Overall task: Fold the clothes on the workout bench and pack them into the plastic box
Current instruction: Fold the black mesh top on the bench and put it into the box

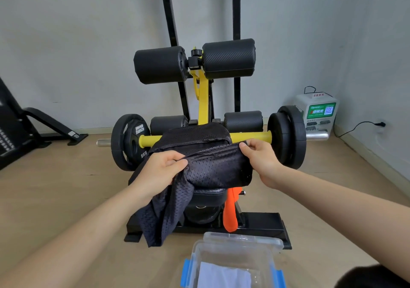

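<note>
A black mesh garment [213, 163] lies spread over the padded seat of the workout bench [208, 195]. My left hand [162, 169] grips its near left part, where loose cloth hangs down toward the floor. My right hand [259, 154] pinches the garment's right edge between thumb and fingers. An orange garment [230, 212] hangs from under the seat's right side. The clear plastic box [235, 263] with blue latches stands on the floor below, and a folded pale cloth [224, 275] lies inside it.
The bench's yellow bar [250, 135] carries black weight plates [126, 142] at both ends, with black foam rollers [228, 59] above. A white charging station [317, 112] stands against the right wall. Black equipment [13, 123] sits at far left. The floor is wood.
</note>
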Demonstrator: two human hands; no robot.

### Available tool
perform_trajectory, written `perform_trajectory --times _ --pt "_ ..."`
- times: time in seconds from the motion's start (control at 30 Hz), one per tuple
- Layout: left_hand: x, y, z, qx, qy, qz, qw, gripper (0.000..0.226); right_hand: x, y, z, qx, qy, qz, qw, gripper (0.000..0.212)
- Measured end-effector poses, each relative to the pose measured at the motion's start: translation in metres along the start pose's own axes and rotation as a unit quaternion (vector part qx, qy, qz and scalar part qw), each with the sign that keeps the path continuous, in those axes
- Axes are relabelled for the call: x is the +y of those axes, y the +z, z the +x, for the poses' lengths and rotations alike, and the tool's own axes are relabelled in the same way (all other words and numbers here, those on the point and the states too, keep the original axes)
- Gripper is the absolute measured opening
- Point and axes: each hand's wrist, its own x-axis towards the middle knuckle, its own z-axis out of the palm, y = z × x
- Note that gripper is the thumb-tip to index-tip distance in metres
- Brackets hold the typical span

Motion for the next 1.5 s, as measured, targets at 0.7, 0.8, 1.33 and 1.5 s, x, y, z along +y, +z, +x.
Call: perform_trajectory --times 0.7,0.8,1.33,1.5 --pt "-0.016 -0.009 0.140 0.099 0.181 0.386 0.899 0.019 0.036 0.016 0.122 0.093 -0.048 -0.145 0.984 0.011" --pt "-0.019 -0.008 0.165 0.065 0.151 0.431 0.887 0.020 0.052 0.017 0.127 0.105 -0.030 -0.155 0.982 0.014" --pt "-0.025 -0.050 0.088 0.070 0.060 0.287 0.953 0.019 -0.017 0.061 0.075 -0.027 -0.245 -0.246 0.937 0.005" --pt "-0.029 -0.058 0.024 0.118 0.003 0.320 0.940 0.030 -0.027 0.107 0.046 -0.201 -0.309 -0.266 0.891 0.026"
